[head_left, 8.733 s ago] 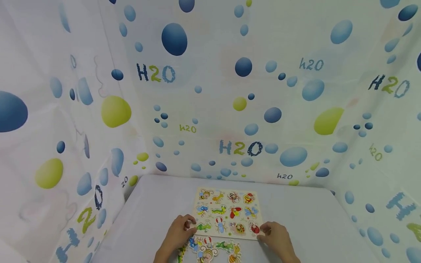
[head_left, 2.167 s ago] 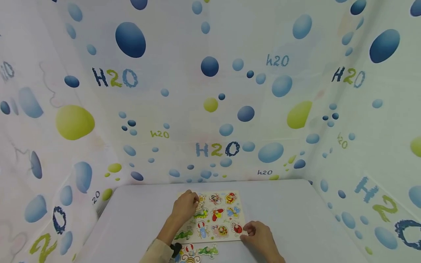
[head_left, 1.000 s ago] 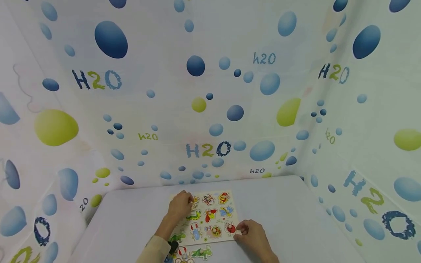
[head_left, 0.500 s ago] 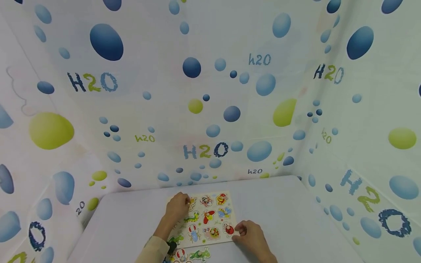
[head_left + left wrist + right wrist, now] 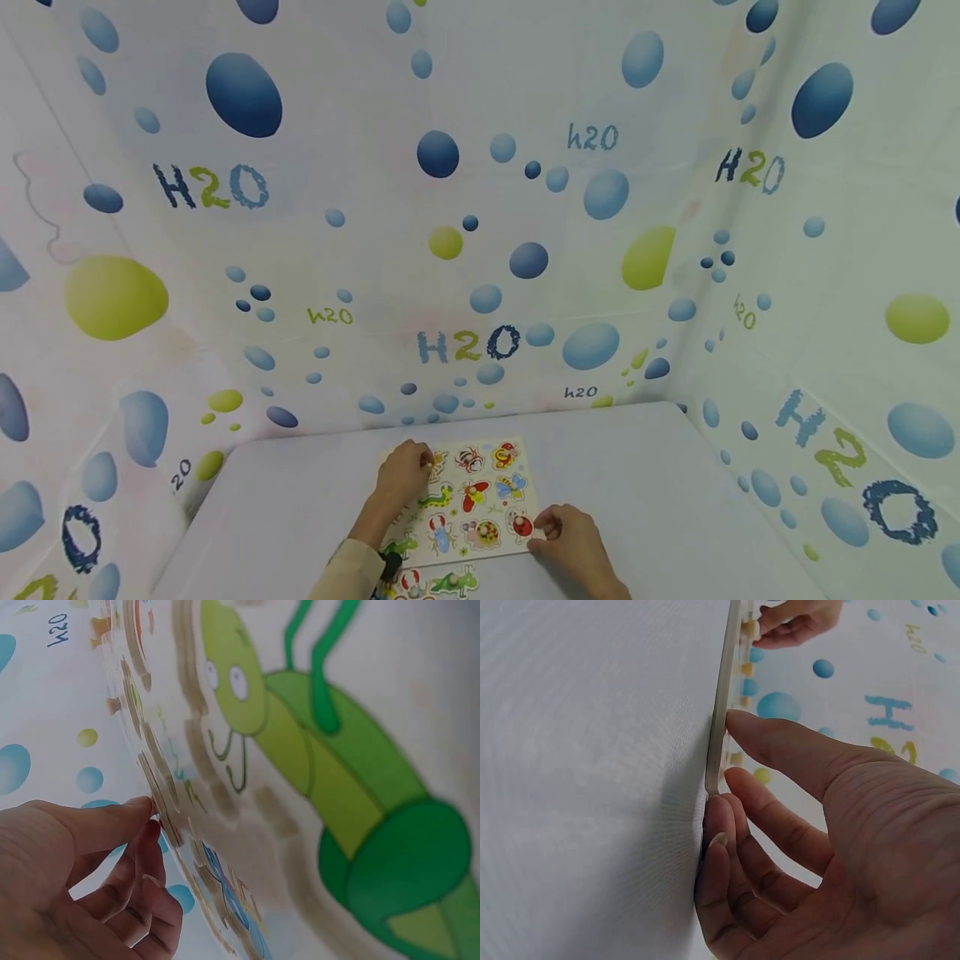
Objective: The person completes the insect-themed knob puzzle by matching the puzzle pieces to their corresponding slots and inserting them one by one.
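A pale wooden peg-puzzle board (image 5: 491, 508) with printed bugs lies flat on the white table. My left hand (image 5: 405, 477) reaches over its upper left part. Thumb and forefinger pinch a small orange-yellow insect puzzle piece (image 5: 437, 467) there, mostly hidden by the hand. Close in the left wrist view is the board's large green grasshopper picture (image 5: 405, 855), bordered by a brown-edged recess. My right hand (image 5: 573, 546) grips the near right corner of the board beside the ladybird (image 5: 520, 524). In the right wrist view thumb and fingers lie against the board's edge (image 5: 720, 735).
Loose puzzle pieces lie just in front of the board, among them a green grasshopper (image 5: 454, 582) and a stag beetle (image 5: 411, 583). Others are hidden by the left sleeve (image 5: 348, 571) or cut off. White cloth walls (image 5: 360, 250) with coloured drops enclose the table.
Since 8.7 s ago my left hand has gone from the near left corner to the upper left; the loose orange ant is gone from the front. The view has turned. Lately the hands barely move.
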Available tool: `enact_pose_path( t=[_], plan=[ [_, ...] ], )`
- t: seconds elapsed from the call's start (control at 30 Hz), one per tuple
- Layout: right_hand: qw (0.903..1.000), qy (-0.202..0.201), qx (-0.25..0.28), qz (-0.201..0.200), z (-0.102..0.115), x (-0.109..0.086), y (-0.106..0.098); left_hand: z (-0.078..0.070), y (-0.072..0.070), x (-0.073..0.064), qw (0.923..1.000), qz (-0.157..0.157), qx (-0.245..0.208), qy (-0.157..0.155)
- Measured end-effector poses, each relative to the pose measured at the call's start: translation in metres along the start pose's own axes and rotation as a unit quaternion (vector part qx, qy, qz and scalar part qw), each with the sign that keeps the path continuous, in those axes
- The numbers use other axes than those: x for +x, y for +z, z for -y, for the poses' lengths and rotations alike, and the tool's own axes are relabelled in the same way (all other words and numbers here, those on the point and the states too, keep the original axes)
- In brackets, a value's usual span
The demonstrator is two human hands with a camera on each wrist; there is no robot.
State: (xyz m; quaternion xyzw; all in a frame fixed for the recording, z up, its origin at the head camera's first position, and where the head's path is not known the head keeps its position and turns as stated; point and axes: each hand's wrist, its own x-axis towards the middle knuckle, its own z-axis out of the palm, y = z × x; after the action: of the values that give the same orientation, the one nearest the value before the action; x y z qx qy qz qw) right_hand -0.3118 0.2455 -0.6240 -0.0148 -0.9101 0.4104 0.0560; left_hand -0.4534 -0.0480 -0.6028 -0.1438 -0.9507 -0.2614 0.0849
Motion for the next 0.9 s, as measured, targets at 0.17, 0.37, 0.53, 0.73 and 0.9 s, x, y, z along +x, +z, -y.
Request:
enact_pose_path(
  t=[0.17,0.37,0.53,0.73,0.9],
  plan=[
    [1.0,0.0,0.001,0.003,0.0003,-0.0009,0.0007,0.0009,-0.0002,-0.0008,1.0,0.006,-0.007,-0.002],
    [1.0,-0.004,-0.004,-0.003,0.0009,-0.0004,-0.0004,0.0003,0.0008,0.0018,0.9999,0.009,-0.014,0.003],
    [1.0,-0.006,-0.002,-0.003,0.0,-0.0001,-0.0004,0.0006,0.0014,0.0032,0.9999,0.01,-0.013,0.001],
    [1.0,-0.005,0.003,0.002,-0.0012,-0.0002,0.0007,0.0017,0.0029,0.0034,0.9998,0.017,-0.008,-0.01],
    [1.0,-0.003,0.004,0.0,-0.0008,-0.0004,0.0009,0.002,0.0021,0.0035,0.9997,0.019,-0.012,-0.012]
  ],
)
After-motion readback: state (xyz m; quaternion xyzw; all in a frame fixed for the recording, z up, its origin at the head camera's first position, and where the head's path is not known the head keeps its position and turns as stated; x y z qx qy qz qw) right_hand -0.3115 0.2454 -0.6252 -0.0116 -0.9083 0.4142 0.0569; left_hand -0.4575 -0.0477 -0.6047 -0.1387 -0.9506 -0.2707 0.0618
